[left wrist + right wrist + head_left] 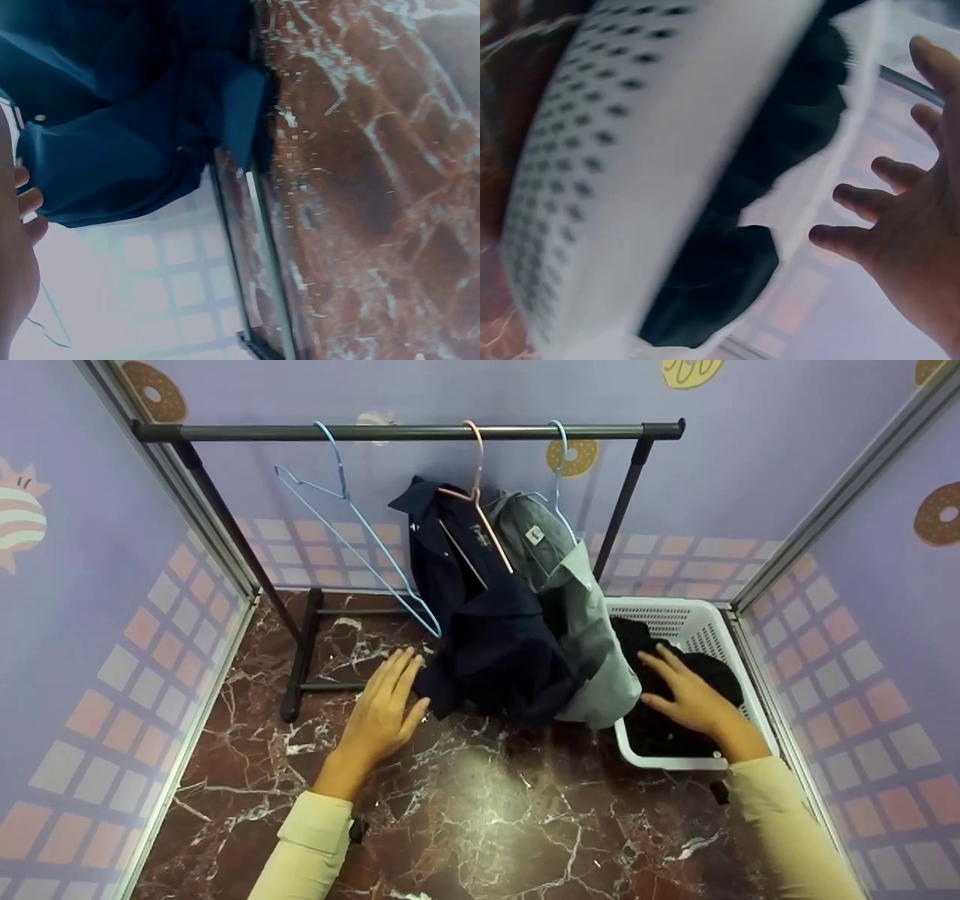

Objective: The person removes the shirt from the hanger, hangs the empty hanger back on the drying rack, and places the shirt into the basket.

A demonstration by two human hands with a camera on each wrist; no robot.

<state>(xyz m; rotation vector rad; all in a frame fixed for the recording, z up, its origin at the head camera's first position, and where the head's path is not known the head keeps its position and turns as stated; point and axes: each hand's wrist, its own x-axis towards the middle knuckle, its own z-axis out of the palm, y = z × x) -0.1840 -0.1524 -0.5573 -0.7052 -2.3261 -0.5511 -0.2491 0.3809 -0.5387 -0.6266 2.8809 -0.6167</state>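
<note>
My right hand [694,701] hovers with spread fingers over dark clothes [780,135] in a white perforated basket [682,112]. Nothing is in its grasp. My left hand [382,709] is held out with straight fingers beside a navy shirt [499,652], apparently holding nothing; whether it touches the cloth I cannot tell. The navy shirt hangs from a pink hanger [478,497] on the black rack's rail [405,433]. Right of it a grey shirt [592,622] hangs on a light blue hanger [559,472]. Another blue hanger [360,521] hangs bare at the left.
The rack's left foot [300,660] stands on the dark red marbled floor [480,810]. Purple patterned walls [892,585] enclose the space on the left, back and right. The basket stands close to the right wall.
</note>
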